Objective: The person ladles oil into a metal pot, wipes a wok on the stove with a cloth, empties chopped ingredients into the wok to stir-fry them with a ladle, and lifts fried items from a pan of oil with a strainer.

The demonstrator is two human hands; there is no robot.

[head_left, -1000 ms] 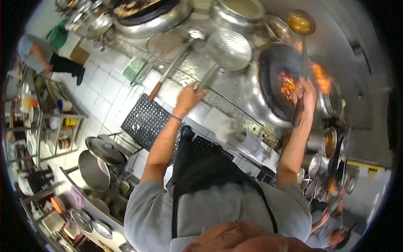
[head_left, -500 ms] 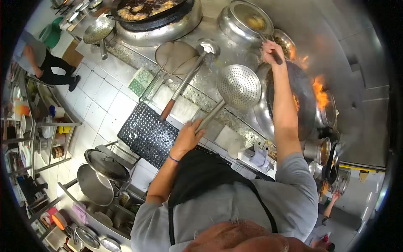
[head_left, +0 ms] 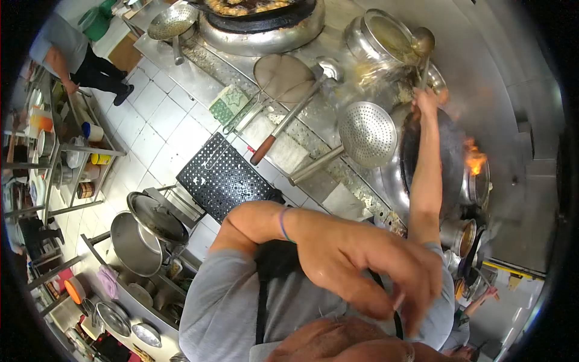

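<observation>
My right hand [head_left: 426, 101] is wrapped round the handle of a ladle [head_left: 424, 42], whose bowl is up beside a steel pot [head_left: 389, 37] with yellowish liquid. Below that arm lies a large wok [head_left: 443, 160]. Close to the camera, my left hand [head_left: 368, 265] is raised over the chest with curled fingers; whether anything is between them cannot be made out. A perforated skimmer [head_left: 367, 134] rests on the stove edge with no hand on it. Left of it lie a wood-handled ladle [head_left: 289, 120] and a round mesh strainer [head_left: 283, 78].
Flames [head_left: 475, 158] rise right of the wok. A frying wok [head_left: 259, 18] holds browned food at the top. A black perforated mat [head_left: 226, 181], a lidded stockpot [head_left: 136, 244] and shelving [head_left: 78, 163] are at left. A person [head_left: 78, 60] stands upper left; another's hand [head_left: 490, 294] shows lower right.
My left hand has let go of the skimmer and come up near the chest. My right hand has shifted, and its ladle has swung up and to the right, out of the pot.
</observation>
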